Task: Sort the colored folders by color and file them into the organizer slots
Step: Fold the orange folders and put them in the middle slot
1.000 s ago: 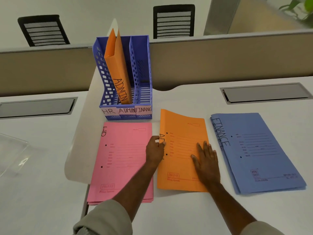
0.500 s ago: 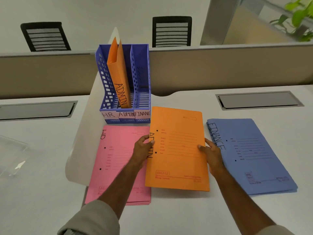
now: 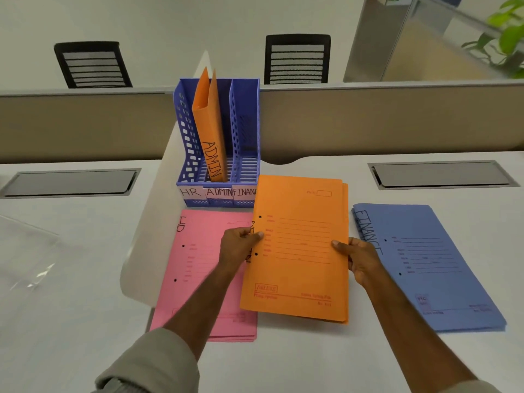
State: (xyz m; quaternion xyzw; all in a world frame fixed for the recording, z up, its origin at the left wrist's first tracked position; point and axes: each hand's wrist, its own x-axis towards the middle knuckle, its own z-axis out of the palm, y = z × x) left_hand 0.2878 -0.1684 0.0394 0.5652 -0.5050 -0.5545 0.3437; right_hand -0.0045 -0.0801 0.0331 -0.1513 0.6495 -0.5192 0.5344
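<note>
I hold an orange folder stack [image 3: 300, 245] lifted off the desk. My left hand [image 3: 238, 245] pinches its left edge and my right hand [image 3: 355, 255] grips its right edge. A blue three-slot organizer [image 3: 245, 123], labelled HR, ADMIN and FINANCE, stands just beyond the stack. One orange folder marked ADMIN [image 3: 209, 129] stands in its middle slot; the other two slots look empty. A pink folder stack [image 3: 198, 268] lies flat on the left. A blue folder stack marked FINANCE [image 3: 431, 268] lies flat on the right.
A white divider panel [image 3: 150, 222] runs from the organizer toward me, under the pink stack's left side. Grey cable hatches [image 3: 71, 182] [image 3: 436, 174] sit in the desk on both sides. A clear plastic sheet [image 3: 22, 251] lies far left. A beige partition [image 3: 397, 120] backs the desk.
The orange stack lay flat under both my hands; I gripped its edges and raised it, and it now sits higher and closer to the organizer.
</note>
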